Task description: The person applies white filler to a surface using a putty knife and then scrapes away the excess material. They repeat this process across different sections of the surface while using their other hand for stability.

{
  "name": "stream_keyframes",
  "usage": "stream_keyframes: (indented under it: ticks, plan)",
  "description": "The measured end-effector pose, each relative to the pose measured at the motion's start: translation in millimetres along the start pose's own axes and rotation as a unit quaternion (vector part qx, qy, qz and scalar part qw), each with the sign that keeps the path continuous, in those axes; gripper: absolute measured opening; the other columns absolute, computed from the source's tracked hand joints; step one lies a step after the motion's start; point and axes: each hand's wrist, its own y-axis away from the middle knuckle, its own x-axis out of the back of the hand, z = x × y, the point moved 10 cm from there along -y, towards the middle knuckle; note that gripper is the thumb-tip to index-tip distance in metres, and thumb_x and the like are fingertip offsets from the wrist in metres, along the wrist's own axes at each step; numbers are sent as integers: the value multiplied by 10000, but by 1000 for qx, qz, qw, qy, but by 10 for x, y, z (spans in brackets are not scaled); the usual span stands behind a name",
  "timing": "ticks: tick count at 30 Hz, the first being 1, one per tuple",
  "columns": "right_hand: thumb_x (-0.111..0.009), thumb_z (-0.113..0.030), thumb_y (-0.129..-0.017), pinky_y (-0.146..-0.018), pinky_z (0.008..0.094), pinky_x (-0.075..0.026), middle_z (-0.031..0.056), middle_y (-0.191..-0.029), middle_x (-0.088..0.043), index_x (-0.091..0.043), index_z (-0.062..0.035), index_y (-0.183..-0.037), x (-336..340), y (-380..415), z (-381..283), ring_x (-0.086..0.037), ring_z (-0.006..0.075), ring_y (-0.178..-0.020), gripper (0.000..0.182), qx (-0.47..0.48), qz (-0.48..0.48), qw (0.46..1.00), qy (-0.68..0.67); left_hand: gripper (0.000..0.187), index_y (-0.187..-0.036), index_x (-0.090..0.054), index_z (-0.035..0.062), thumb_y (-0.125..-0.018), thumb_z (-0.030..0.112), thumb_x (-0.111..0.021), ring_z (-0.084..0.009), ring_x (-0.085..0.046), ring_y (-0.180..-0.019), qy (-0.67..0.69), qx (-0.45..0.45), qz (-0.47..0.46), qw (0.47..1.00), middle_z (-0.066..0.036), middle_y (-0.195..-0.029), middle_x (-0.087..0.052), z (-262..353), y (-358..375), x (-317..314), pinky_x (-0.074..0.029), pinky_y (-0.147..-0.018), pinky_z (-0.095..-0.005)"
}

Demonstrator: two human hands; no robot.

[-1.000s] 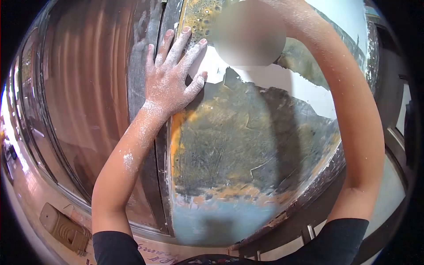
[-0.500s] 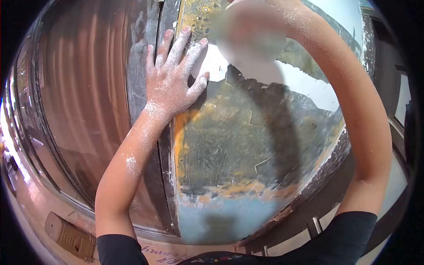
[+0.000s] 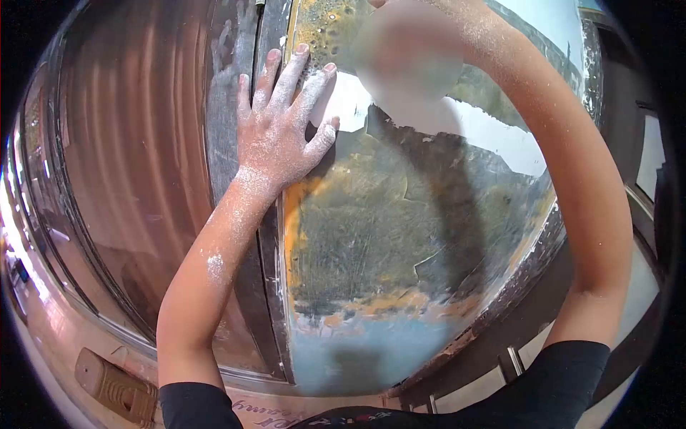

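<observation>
My left hand [image 3: 275,125], dusted with white powder, lies flat with fingers spread. It rests on the left edge of a worn wall panel [image 3: 357,243] beside the dark frame strip. My right hand [image 3: 439,11] reaches to the top of the view, against the upper part of the same panel. A round blurred patch covers most of it, so its fingers and anything in them are hidden. White powder also coats the right wrist. Patchy grey-green, orange and blue paint marks the panel, and a white band [image 3: 493,139] crosses it between and below the hands.
A brown glass pane [image 3: 136,157] with a curtain-like pattern fills the left side. On the floor at lower left sits a brown plastic stool [image 3: 114,382]. Dark framework [image 3: 529,286] borders the panel on the right. Lettering [image 3: 264,415] shows on the floor below.
The view has shifted very slightly. My left hand stays flat in the same spot, and my right arm is almost unmoved.
</observation>
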Motion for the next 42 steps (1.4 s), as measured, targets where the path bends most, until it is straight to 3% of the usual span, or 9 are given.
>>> stream_keyframes:
  ticks: [5, 11, 13, 17, 19, 26, 28, 32, 42]
  plan:
    - [-743, -447, -773, -1090, 575, -276, 28, -1049, -709, -782, -128, -897, 172, 83, -64, -513, 265, -1237, 344, -4, 2, 998, 61, 629, -1506, -489, 308, -920, 517, -585, -332, -227, -1533, -2, 5, -4, 1000, -70, -1634, -329, -9, -6, -9, -160, -1216, -610]
    - [-738, -435, -764, -1088, 553, -293, 28, -1032, -711, -774, -126, -860, -10, 115, 104, -515, 271, -1226, 325, -29, -14, 999, -22, 623, -1501, -496, 302, -918, 503, -587, -337, -224, -1534, 1, 5, 3, 1000, -62, -1637, -329, -11, -2, -12, -154, -1217, -610]
    - [-734, -427, -767, -1078, 579, -270, 26, -1030, -709, -769, -130, -845, 97, 187, 24, -525, 264, -1202, 309, -48, -25, 997, 51, 620, -1500, -498, 299, -920, 499, -584, -338, -224, -1534, -1, 7, 0, 1000, -63, -1637, -330, -15, -1, -13, -153, -1217, -610]
    - [-724, -428, -781, -1060, 620, -218, 26, -996, -710, -769, -139, -836, -56, 209, 54, -535, 253, -1177, 298, 3, 3, 1000, 23, 615, -1498, -502, 292, -923, 495, -577, -342, -228, -1532, 1, 1, 7, 1000, -65, -1636, -332, -6, -1, -16, -153, -1217, -610]
    - [-713, -432, -789, -1054, 620, -250, 24, -962, -713, -766, -136, -841, 40, 267, 134, -541, 262, -1176, 305, -63, -6, 997, 51, 614, -1496, -505, 290, -922, 495, -578, -343, -231, -1531, 2, 0, 8, 1000, -65, -1634, -334, 4, -3, -11, -154, -1217, -611]
    - [-681, -438, -833, -1006, 504, -431, 70, -1012, -743, -753, -115, -899, -130, 497, 298, -612, 292, -1146, 338, -99, 31, 994, 34, 609, -1494, -506, 289, -926, 500, -571, -344, -243, -1526, 1, 0, 9, 1000, -69, -1629, -340, 2, -6, -8, -156, -1217, -612]
    - [-546, -445, -1012, -917, 482, -454, 90, -894, -718, -640, -103, -849, -455, 847, 636, -689, 287, -943, 389, -286, -63, 956, 36, 617, -1495, -505, 287, -919, 495, -578, -344, -239, -1528, -6, -2, 10, 1000, -69, -1630, -339, -1, -1, -12, -153, -1218, -612]
    - [-404, -481, -1060, -874, 498, -497, 110, -881, -727, -650, -98, -989, -746, 1580, 597, -705, 320, -894, 461, -382, -77, 919, -55, 618, -1505, -489, 282, -928, 491, -563, -343, -219, -1534, -11, 2, 0, 1000, -78, -1633, -329, 12, -6, -11, -150, -1218, -614]
    - [-493, -483, -1008, -750, 455, -537, 104, -827, -731, -683, -111, -923, -578, 1147, -142, -726, 283, -786, 426, -385, -34, 914, -122, 598, -1509, -482, 263, -960, 499, -516, -356, -215, -1532, -24, -4, 1, 1000, -80, -1635, -324, 17, -9, -34, -148, -1213, -612]
